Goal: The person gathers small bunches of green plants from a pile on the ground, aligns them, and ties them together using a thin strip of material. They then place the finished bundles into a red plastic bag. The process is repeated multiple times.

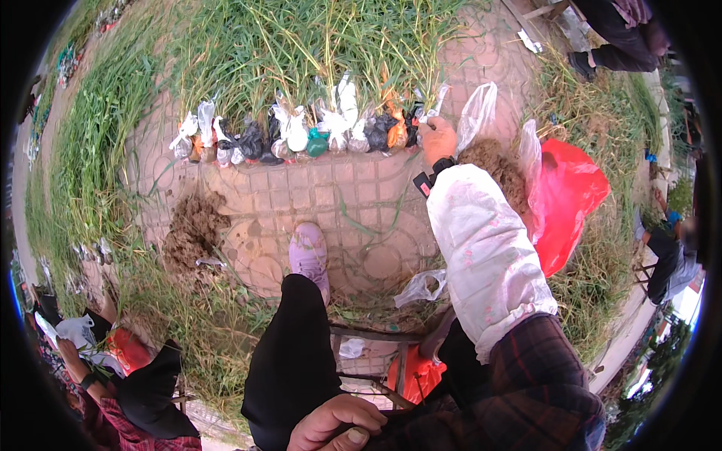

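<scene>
My right hand [437,140], below a white floral sleeve cover, reaches to the right end of a row of plant bundles. Its fingers are closed on the white plastic bag [437,104] around the base of the end bundle. My left hand [338,423] rests with bent fingers near my lap at the bottom; whether it holds anything is hidden. The bundles have long green grass-like stems [321,45], their bases tied in white, black, orange and green bags, such as the green plastic bag [317,142]. Beside my right hand lie a clear plastic bag [477,110] and moist soil [496,169].
A red plastic bag [569,203] lies right of my forearm. Another soil heap [197,228] is at left on the paving [361,197]. A loose white bag [420,287] lies near my feet. Other people sit at lower left, right and upper right, amid cut grass.
</scene>
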{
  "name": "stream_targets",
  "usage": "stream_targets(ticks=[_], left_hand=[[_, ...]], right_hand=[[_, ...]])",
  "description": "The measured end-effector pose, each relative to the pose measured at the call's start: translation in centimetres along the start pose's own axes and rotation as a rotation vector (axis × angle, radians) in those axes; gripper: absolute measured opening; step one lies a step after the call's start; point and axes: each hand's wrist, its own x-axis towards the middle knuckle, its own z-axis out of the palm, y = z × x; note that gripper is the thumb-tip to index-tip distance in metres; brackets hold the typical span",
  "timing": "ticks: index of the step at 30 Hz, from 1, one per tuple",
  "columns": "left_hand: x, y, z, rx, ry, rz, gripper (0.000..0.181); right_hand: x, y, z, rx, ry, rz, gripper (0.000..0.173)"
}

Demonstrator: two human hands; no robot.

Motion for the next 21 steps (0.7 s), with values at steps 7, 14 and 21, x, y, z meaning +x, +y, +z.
stream_targets(ticks=[7,14,21], left_hand=[[-0.1,0.2,-0.1,-0.014,-0.005,0.005,0.015],[-0.5,-0.1,-0.4,-0.025,-0.023,0.010,0.015],[-0.7,-0.4,-0.5,0.015,-0.034,0.020,0.015]], right_hand=[[0.8,-0.1,-1.6,0.124,-0.082,0.035,0.019],[-6.6,2.6,-3.8,-0.109,-0.222,0.173,0.034],[-11.7,2.3,0.1,-0.303,-0.433,0.243,0.032]])
